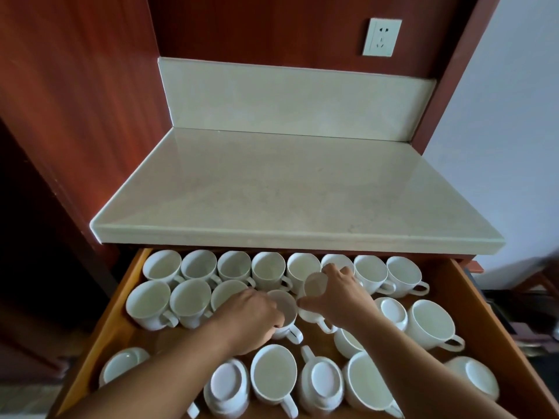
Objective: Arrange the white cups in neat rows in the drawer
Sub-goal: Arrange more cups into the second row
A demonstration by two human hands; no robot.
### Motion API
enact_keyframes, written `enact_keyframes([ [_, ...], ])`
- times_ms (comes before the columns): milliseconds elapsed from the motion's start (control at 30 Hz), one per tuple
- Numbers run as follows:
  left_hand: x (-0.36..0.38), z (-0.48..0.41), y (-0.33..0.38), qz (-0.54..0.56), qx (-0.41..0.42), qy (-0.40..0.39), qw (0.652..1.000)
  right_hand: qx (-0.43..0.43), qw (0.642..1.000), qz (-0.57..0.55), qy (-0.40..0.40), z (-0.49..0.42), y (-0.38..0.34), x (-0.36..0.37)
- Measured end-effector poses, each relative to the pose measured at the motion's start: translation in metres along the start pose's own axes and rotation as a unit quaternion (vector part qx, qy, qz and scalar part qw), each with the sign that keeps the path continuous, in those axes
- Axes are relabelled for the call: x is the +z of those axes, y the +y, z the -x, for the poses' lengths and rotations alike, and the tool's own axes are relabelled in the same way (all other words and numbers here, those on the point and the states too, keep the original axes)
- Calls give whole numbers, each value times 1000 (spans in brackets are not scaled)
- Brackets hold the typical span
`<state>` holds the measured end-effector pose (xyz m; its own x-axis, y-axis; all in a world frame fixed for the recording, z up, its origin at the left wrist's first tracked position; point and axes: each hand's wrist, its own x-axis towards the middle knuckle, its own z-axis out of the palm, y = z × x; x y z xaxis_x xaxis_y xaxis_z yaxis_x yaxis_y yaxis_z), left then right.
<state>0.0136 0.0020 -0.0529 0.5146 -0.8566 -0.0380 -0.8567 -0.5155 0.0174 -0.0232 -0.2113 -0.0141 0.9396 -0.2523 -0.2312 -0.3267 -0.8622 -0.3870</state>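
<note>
Your left hand (251, 316) curls its fingers round an upright white cup (287, 308) in the middle of the drawer (142, 337). Your right hand (341, 294) grips a tipped cup (316, 285) just beside it. A back row of cups (269, 269) sits above them; loose cups (273, 373) lie lower down.

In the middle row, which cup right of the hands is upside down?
The small cup just beside the right hand: its ringed base faces up, while the larger cup to its right shows its open mouth.
</note>
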Motion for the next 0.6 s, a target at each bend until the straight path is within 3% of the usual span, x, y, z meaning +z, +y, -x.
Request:
enact_keyframes([
  [333,4,-6,-7,-38,-55,-2,998,-49,999,18,-9,-8,7,16],
  [600,7,-9,-15,-41,-31,12,999,-64,998,-2,3,-12,9,31],
])
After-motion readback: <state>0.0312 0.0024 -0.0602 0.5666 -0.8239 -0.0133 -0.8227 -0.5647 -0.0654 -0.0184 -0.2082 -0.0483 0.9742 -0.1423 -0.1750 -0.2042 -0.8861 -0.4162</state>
